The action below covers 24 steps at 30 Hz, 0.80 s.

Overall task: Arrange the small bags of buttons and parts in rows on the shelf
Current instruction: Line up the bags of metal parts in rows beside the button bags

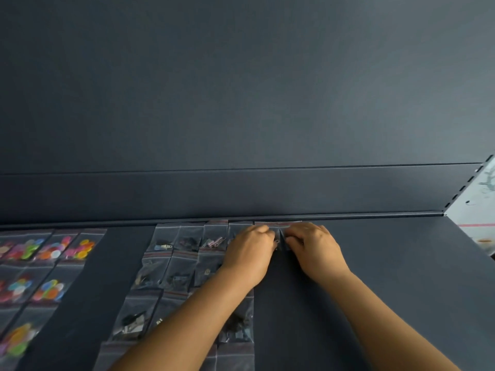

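Small clear zip bags lie flat in rows on a dark shelf (375, 263). In the middle, several bags of dark metal parts (171, 269) form a grid. At the left lie several bags of coloured buttons (53, 250). My left hand (249, 258) and my right hand (313, 250) sit side by side at the back row. Between them they pinch one small bag (278, 228) at the right end of that row. Most of this bag is hidden under the fingers.
The shelf's dark back wall (241, 103) rises just behind the back row. A pale slotted upright (476, 188) stands at the right end. The shelf to the right of the hands is bare dark surface.
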Tool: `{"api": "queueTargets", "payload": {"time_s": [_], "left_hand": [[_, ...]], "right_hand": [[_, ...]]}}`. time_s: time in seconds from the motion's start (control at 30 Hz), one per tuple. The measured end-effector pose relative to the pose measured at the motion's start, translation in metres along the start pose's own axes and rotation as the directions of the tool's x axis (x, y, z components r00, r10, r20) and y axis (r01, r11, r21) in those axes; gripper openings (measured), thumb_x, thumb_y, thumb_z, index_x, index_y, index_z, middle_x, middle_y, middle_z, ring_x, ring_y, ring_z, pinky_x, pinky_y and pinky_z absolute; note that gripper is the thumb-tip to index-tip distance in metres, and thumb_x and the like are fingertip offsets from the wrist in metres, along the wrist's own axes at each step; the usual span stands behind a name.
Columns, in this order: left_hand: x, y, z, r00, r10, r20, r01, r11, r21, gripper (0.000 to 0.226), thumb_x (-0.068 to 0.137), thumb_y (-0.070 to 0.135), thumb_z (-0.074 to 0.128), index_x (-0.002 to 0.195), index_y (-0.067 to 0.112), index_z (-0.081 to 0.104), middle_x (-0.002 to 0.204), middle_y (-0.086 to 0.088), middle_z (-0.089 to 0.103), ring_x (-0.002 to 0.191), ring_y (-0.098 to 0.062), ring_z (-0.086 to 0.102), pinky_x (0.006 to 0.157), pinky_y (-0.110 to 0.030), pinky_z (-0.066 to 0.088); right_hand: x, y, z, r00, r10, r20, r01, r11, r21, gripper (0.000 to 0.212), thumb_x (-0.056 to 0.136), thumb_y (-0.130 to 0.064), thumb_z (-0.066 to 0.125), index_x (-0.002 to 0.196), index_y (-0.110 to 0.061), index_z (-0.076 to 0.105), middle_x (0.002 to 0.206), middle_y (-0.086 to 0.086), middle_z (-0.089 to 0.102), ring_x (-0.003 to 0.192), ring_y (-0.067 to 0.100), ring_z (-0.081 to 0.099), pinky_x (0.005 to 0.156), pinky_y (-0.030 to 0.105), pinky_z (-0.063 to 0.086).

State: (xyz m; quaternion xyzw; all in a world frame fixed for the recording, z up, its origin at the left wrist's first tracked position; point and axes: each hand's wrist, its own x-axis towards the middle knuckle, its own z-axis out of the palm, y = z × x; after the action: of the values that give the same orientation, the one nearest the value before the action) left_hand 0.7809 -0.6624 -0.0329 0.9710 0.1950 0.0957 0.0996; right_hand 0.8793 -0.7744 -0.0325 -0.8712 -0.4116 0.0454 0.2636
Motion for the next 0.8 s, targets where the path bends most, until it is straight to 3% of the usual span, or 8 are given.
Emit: {"api": "queueTargets", "payload": {"time_s": [0.23,0.5,0.57,0.8], "left_hand": [[0.004,0.000,0.004,0.999,-0.045,-0.015,0.046,0.998,0.045,0.016,0.095,0.015,0.050,0.102,0.011,0.063,0.106,-0.002,0.060,0.104,-0.022,0.055,0.078,-0.034,0.046],[0.001,0.004,-0.007,0.996,-0.062,0.056,0.061,0.998,0.020,0.030,0.097,0.023,0.047,0.120,0.008,0.059,0.123,-0.004,0.057,0.118,-0.023,0.049,0.093,-0.034,0.043],[-0.003,0.006,-0.015,0.997,-0.071,0.039,0.071,0.997,0.020,0.035,0.098,0.026,0.046,0.127,0.008,0.055,0.129,-0.005,0.056,0.122,-0.023,0.047,0.099,-0.033,0.041],[-0.046,0.000,-0.051,0.981,-0.184,-0.057,0.185,0.983,0.017,0.056,0.097,0.037,0.045,0.147,0.020,0.028,0.147,0.000,0.040,0.136,-0.019,0.033,0.110,-0.032,0.029]], "right_hand": [[0.006,-0.007,-0.002,0.998,0.066,-0.005,-0.066,0.998,-0.007,0.019,0.094,-0.025,0.050,0.099,-0.016,0.066,0.112,-0.006,0.060,0.110,0.018,0.042,0.077,0.029,0.041],[0.006,-0.008,-0.004,0.999,0.042,0.003,-0.042,0.999,-0.023,0.022,0.095,-0.028,0.049,0.105,-0.018,0.066,0.120,-0.005,0.058,0.117,0.019,0.041,0.078,0.022,0.032],[0.003,-0.010,-0.006,0.999,0.032,-0.002,-0.033,0.999,-0.039,0.023,0.095,-0.029,0.049,0.107,-0.017,0.064,0.121,-0.003,0.058,0.117,0.020,0.042,0.078,0.024,0.034],[-0.015,-0.040,-0.014,0.995,-0.093,0.022,0.094,0.994,-0.054,0.044,0.094,-0.037,0.050,0.134,-0.020,0.049,0.137,-0.002,0.049,0.127,0.022,0.039,0.100,0.030,0.037]]}}
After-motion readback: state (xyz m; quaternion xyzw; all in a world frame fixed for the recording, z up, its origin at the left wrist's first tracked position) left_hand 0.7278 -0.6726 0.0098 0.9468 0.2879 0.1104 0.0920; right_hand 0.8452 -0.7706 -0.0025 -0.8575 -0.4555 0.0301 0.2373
